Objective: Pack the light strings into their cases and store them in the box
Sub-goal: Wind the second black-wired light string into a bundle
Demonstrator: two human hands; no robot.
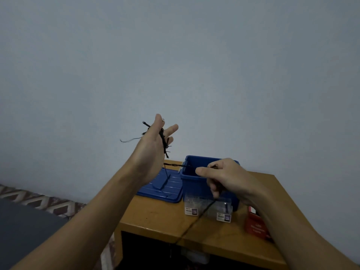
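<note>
a plain home room: bare pale wall (175, 55), small wooden table (155, 215), zigzag-patterned rug (41, 201)

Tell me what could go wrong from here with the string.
1. The string runs from the right hand between the cases and over the table edge; pulling may drag a case or snag there.
2. The loops wound on the raised left hand look loose; they may slip off and tangle.
</note>
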